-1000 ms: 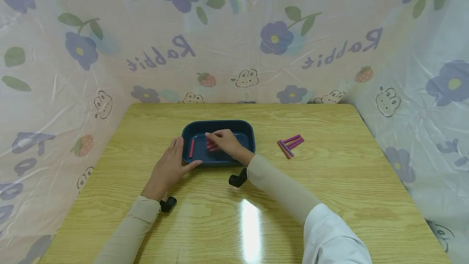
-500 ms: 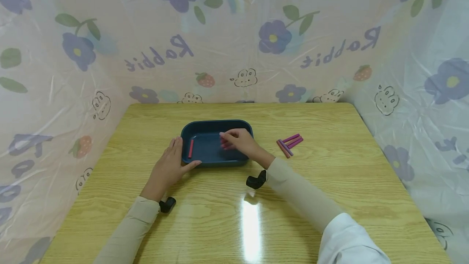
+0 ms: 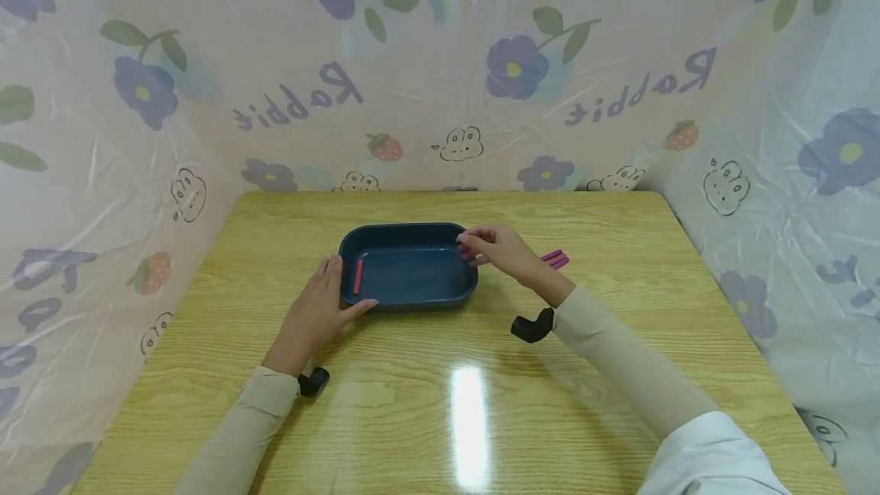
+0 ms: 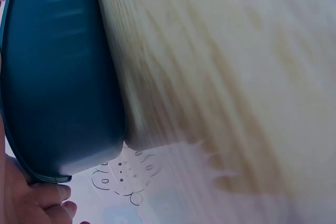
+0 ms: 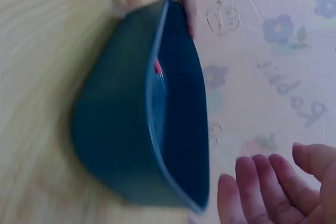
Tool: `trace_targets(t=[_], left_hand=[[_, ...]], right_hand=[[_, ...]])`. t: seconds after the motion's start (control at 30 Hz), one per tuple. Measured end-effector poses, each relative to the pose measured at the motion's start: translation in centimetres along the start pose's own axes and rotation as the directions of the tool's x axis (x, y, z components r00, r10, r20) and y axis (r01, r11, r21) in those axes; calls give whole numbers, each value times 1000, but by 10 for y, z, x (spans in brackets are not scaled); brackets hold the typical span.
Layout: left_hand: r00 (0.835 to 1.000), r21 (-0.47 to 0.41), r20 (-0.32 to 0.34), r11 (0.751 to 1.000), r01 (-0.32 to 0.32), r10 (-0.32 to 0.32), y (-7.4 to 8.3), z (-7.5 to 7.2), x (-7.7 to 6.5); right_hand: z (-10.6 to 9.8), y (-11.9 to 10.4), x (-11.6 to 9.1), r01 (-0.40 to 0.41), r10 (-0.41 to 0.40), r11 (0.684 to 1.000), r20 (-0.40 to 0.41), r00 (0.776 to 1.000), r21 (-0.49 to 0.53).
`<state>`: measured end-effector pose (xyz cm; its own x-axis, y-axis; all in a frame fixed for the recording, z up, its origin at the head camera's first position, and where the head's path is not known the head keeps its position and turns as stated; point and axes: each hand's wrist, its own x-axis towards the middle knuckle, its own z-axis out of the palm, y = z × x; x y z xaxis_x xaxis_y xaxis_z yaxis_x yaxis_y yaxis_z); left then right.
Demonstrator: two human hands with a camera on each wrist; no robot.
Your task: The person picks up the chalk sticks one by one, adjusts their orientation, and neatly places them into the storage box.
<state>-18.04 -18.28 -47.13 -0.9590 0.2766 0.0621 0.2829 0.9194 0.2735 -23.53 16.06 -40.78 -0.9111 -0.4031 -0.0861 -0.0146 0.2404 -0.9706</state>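
Note:
A dark blue rectangular tray (image 3: 412, 302) with rounded corners stands on the table, one short red stick (image 3: 358, 277) lying at the left end inside it. My left hand (image 3: 312, 319) rests against the tray's left front corner, fingers straight along the left side and thumb along the front rim. Over the right end of the tray is my right hand (image 3: 507, 252), its fingers loosely bent with nothing between them, as the right wrist view also shows. Just beyond that hand lie magenta sticks (image 3: 558, 260), partly hidden by it.
The wood-grain table (image 3: 385, 418) reaches back to a patterned curtain (image 3: 426, 82) that also closes off both sides. A black wrist camera mount (image 3: 532, 325) hangs under the right wrist, another mount (image 3: 315, 382) by the left.
My right hand has moved right, from over the tray's middle to its right edge, and covers part of the loose sticks. My left hand and the red stick have stayed put.

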Motion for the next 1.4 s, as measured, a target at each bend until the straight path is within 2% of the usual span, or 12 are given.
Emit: trace_targets(t=[0.17, 0.43, 0.63, 1.03, 1.1, 1.2, 1.33, 1.4], left_hand=[[1000, -5, -4, 1000, 0, 0, 1, -1, 0], [1000, -10, -3, 1000, 2, -2, 1, -2, -1], [1000, -17, 7, 1000, 3, -3, 1, -3, -1], [1000, -11, -11, 1000, -3, 3, 0, 0, 0], [1000, -13, -10, 1000, -1, 1, 0, 0, 0], [1000, -13, -6, 1000, 3, -3, 0, -1, 0], [1000, -10, -5, 1000, 5, -5, 0, -1, 0], [1000, -10, -1, 1000, 6, -6, 0, -1, 0]], right_hand=[[-31, 0, -13, -12, 9, 997, -42, 999, -81], [-70, 7, -34, -86, 75, 981, -71, 995, -176], [-88, 11, -43, -126, 108, 971, -97, 989, -203], [-118, 28, -56, -114, 74, 932, -128, 989, -343], [-123, 33, -57, -106, 62, 922, -127, 990, -373], [-128, 39, -57, -87, 39, 880, -113, 993, -467], [-133, 49, -56, -42, 15, 816, -52, 999, -576], [-134, 54, -56, -15, 8, 802, -14, 1000, -598]])
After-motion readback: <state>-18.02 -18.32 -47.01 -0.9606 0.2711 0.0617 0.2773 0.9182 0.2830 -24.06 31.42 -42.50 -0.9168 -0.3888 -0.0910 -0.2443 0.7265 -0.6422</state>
